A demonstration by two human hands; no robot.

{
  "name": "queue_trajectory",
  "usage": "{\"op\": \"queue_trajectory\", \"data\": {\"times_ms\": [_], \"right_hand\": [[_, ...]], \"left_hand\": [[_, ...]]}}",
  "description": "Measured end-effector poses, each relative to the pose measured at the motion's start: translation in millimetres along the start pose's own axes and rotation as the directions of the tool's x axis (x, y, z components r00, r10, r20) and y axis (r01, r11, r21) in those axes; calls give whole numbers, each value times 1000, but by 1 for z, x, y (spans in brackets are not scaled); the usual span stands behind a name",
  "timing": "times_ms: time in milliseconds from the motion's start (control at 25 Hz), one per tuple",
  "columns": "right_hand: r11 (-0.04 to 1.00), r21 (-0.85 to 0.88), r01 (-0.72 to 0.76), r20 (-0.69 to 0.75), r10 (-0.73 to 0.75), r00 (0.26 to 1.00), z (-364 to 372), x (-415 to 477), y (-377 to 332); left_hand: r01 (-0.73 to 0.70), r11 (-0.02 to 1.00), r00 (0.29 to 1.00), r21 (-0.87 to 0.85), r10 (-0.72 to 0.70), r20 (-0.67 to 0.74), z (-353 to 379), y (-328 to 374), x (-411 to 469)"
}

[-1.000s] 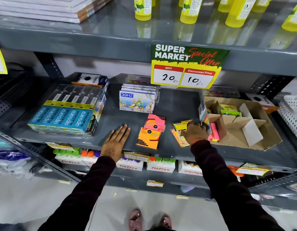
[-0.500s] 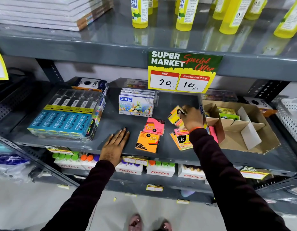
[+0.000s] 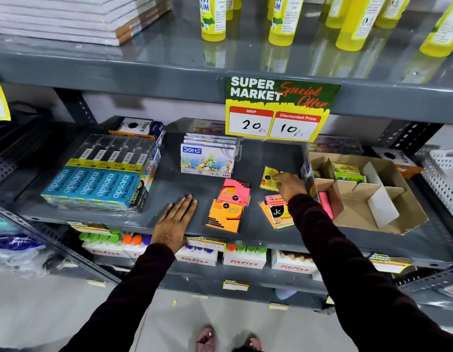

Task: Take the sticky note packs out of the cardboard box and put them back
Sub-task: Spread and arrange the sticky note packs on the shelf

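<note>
A cardboard box (image 3: 398, 224) with dividers sits on the right of the grey shelf (image 3: 258, 158). Green-yellow packs (image 3: 347, 172) lie in its back compartment, and a pink pack (image 3: 325, 207) stands at its near left wall. My right hand (image 3: 289, 185) grips a yellow sticky note pack (image 3: 268, 177) just above the shelf, left of the box. Below it lies a small stack of packs (image 3: 277, 213). A pink pack (image 3: 234, 191) and an orange pack (image 3: 224, 215) lie further left. My left hand (image 3: 174, 219) rests flat on the shelf, fingers apart.
A DOMS pastel box (image 3: 207, 158) stands behind the packs and Apsara pencil packs (image 3: 101, 179) lie at the left. A price sign (image 3: 278, 110) hangs from the upper shelf, which carries yellow glue bottles (image 3: 281, 19). Fitfizz boxes (image 3: 243, 260) fill the shelf below.
My right hand took a yellow pack from the box side, lifted it, and has carried it left and down toward the shelf behind the small stack. My left hand has stayed flat.
</note>
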State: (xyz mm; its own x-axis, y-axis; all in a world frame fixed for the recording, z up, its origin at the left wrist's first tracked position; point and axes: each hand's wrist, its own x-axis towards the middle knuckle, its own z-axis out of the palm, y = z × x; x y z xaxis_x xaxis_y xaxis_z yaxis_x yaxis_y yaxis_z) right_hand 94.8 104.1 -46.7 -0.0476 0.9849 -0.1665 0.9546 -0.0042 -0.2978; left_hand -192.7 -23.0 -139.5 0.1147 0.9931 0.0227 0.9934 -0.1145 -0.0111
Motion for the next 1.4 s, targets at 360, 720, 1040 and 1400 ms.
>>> {"op": "queue_trajectory", "data": {"times_ms": [360,720,1040,1400], "right_hand": [[977,-133,-167,95,181,979,-1,-37,6],[991,-124,44,-84,-55,995,-9,-40,-26],[865,-269,424,-74,-457,886,50,-50,-71],[923,-166,348,-117,-369,922,49,-55,-60]], "left_hand": [[8,1000,1000,-14,-7,10,-2,2,-1],[11,999,999,-40,-13,-47,-3,2,-2],[19,1000,1000,0,-19,-19,-2,3,-2],[20,1000,999,-20,-19,38,-4,2,-1]]}}
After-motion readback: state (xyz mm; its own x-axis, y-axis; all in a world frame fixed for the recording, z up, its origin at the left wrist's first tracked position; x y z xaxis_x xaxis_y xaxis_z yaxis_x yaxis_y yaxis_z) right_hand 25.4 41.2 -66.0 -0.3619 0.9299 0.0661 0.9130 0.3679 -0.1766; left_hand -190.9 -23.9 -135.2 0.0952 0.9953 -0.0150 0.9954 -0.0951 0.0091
